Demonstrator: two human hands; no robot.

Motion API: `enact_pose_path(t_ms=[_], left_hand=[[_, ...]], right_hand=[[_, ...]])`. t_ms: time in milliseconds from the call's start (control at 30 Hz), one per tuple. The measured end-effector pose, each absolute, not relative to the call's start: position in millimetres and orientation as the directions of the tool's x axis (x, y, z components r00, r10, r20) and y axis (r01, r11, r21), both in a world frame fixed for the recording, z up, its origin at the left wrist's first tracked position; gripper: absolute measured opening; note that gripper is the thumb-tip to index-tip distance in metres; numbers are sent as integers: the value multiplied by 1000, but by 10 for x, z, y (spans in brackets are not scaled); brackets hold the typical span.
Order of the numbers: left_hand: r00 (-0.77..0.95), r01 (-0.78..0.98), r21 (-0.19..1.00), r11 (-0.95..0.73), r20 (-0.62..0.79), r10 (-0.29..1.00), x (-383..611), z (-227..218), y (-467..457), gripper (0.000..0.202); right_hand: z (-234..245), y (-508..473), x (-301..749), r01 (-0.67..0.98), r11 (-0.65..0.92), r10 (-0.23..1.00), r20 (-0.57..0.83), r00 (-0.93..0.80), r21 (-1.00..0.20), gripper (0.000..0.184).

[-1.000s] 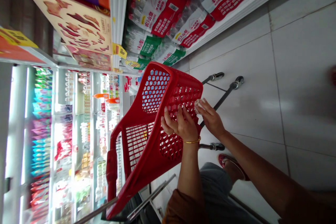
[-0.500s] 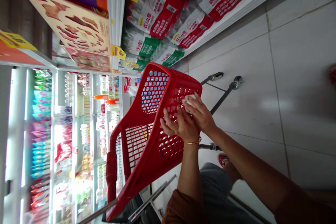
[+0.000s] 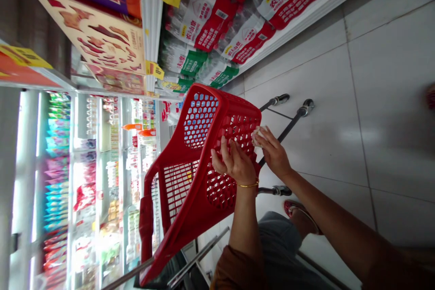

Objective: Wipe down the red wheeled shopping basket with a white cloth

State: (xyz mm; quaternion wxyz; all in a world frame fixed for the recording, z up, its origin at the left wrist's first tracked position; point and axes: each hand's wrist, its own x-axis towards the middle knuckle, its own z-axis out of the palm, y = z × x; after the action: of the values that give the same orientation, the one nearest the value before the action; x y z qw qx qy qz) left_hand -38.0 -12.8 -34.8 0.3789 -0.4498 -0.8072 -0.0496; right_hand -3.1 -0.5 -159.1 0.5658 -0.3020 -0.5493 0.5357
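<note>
your left hand [image 3: 236, 163] lies open with spread fingers on the red plastic shopping basket [image 3: 185, 231], which stands by the shelf of bottled water packs [image 3: 217, 22], and your right hand [image 3: 273, 154] pinches a small white wad [image 3: 258, 136] against its mesh side.

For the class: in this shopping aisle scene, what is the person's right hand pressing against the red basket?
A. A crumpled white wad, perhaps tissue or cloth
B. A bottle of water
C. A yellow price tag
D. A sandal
A. The right hand pinches a crumpled white wad against the mesh of the red plastic shopping basket.
</note>
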Motion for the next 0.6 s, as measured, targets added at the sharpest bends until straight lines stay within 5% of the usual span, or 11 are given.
enact_pose_path(t_ms=[200,367,600], left_hand=[[-327,805,-217,552,615,718,-415,-327,-123,25],[-282,814,-260,519,604,745,-402,-322,-120,25],[-170,807,-343,480,644,746,-363,-281,-92,24]], right_hand=[[-1366,104,23,-273,287,943,320,-88,-918,45],[-903,444,25,-313,456,876,483,-12,-833,46],[-613,672,-39,-318,506,798,575,-180,-802,45]])
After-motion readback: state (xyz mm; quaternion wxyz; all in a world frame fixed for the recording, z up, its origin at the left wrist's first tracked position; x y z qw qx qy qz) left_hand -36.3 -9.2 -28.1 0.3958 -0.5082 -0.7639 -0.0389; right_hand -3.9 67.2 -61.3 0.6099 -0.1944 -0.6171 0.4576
